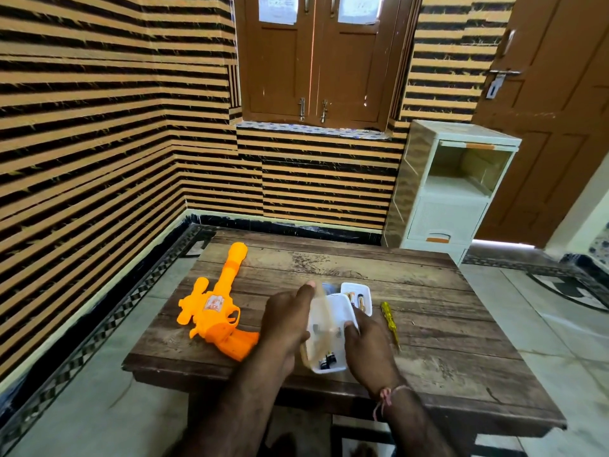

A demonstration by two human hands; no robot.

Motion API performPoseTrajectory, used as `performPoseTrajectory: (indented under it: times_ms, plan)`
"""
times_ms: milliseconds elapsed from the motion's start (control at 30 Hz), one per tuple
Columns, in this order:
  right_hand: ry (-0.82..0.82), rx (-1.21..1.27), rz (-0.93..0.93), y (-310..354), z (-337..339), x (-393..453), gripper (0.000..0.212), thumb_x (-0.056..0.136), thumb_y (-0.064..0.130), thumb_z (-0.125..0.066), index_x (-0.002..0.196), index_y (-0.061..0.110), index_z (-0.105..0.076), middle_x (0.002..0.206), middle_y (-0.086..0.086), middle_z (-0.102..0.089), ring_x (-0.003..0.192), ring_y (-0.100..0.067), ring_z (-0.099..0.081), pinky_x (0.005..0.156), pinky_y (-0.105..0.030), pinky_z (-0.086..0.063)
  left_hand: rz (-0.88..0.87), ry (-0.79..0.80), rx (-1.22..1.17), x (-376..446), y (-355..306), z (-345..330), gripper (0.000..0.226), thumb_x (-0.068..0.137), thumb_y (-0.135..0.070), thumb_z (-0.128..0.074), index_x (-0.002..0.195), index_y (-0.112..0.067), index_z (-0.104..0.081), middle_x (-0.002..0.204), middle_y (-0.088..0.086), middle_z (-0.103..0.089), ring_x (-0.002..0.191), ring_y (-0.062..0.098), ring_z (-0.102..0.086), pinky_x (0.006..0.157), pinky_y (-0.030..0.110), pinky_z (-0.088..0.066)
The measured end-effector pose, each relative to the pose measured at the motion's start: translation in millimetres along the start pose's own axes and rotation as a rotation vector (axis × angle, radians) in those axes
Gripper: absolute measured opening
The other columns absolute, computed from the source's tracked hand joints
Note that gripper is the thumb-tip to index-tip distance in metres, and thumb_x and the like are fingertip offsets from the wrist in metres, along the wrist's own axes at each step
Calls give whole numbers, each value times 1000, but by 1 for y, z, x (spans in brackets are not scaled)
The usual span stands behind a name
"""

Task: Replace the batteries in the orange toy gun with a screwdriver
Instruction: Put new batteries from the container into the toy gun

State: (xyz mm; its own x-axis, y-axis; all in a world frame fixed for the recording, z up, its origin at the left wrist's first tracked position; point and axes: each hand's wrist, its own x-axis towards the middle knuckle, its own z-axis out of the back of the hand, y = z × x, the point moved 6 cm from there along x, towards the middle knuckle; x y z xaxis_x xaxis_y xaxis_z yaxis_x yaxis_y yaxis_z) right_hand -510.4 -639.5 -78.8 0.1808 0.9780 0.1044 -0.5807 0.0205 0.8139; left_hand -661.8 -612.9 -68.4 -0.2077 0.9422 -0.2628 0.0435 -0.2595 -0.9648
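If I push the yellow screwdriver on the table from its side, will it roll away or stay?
The yellow screwdriver looks like a slim round rod lying flat on the wooden table, so it would probably roll under a sideways push. It seems small and thin, so likely light. Its glossy handle may be a little slippery.

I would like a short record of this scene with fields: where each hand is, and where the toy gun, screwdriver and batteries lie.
left hand: holds the near white tray from its left
right hand: touches that tray's right edge
toy gun: lies untouched on the table, left of the hands
screwdriver: on table, right of trays
batteries: in near tray; more in far tray
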Motion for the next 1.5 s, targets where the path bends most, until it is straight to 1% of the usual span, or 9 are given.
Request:
performPoseTrajectory:
  times_ms: [133, 300, 400, 533, 700, 1033, 1200, 1333, 1500]
  plan:
    - [0, 304, -21, -12, -15, -1, 35, 98, 5, -46, 109, 30, -68, 99, 10, -73, 93, -2, -67, 77, -21, -53, -184, 31, 232, -4, 2, -13, 10, 91, -15, -65, 97, -13, -73, 95, 4, -69, 91, 25, -65, 86, 36, -53]
    - [21, 684, -160, -21, -18, -7, 28, 100, 12, -47, 118, 20, -68, 113, -5, -72, 105, -26, -68, 94, -49, -53, -509, -143, 789, -14, -10, -4, 61, 77, -30, -79, 133, -33, -55, 133, -10, -52, 123, 21, -44, 100, 33, -39]
    - [107, 813, -181, -19, -16, -9, 27, 97, 17, -50, 117, 15, -68, 110, -10, -73, 100, -31, -70, 86, -49, -57, -277, 112, 332, -2, 2, -1, 82, 80, -14, -79, 149, -28, -38, 135, -7, -48, 126, 19, -48, 95, 29, -45]
    - [181, 866, -221, -17, -15, -7, 29, 101, 25, -43, 115, 17, -68, 98, -18, -73, 65, -24, -68, 42, -24, -48, -75, 431, -152, -9, 14, -12, 52, 87, 16, -57, 126, -19, -58, 109, 6, -74, 97, 21, -69, 77, 34, -59]
    - [202, 942, -221, -18, -18, -4, 38, 103, 41, -36, 115, 23, -67, 112, -21, -70, 103, -43, -66, 94, -67, -44, -88, 364, -160, -4, 20, -16, 56, 83, 19, -52, 119, -23, -60, 105, 7, -74, 92, 20, -71, 66, 30, -58]
    - [91, 678, -141, -12, -23, 1, 37, 99, 40, -43, 110, 16, -69, 102, -13, -74, 96, -33, -70, 88, -58, -53, -93, 41, 35, 13, 26, -18, 33, 101, -43, -45, 115, -18, -61, 103, 4, -70, 92, 20, -67, 80, 32, -54]
    - [171, 695, -190, -16, -21, 2, 34, 105, 27, -36, 112, 13, -67, 104, -11, -74, 97, -30, -71, 90, -50, -55, -86, -26, 3, 18, 28, -19, 32, 101, -37, -49, 120, -14, -58, 110, 8, -68, 96, 24, -65, 79, 33, -52]
    - [69, 561, -143, -18, -19, 3, 36, 105, 35, -33, 102, 19, -66, 91, -8, -75, 79, -28, -73, 49, -29, -52, -58, -26, -65, 13, 29, -25, 26, 101, -33, -52, 118, -14, -59, 104, 10, -70, 85, 21, -68, 59, 25, -49]
    - [-74, 497, -97, -19, -14, 4, 36, 103, 32, -39, 90, 12, -65, 70, -7, -69, 55, -17, -64, 37, -20, -41, -74, -52, -5, 14, 30, -27, 30, 99, -35, -54, 110, -9, -63, 99, 11, -72, 84, 22, -69, 65, 28, -52]
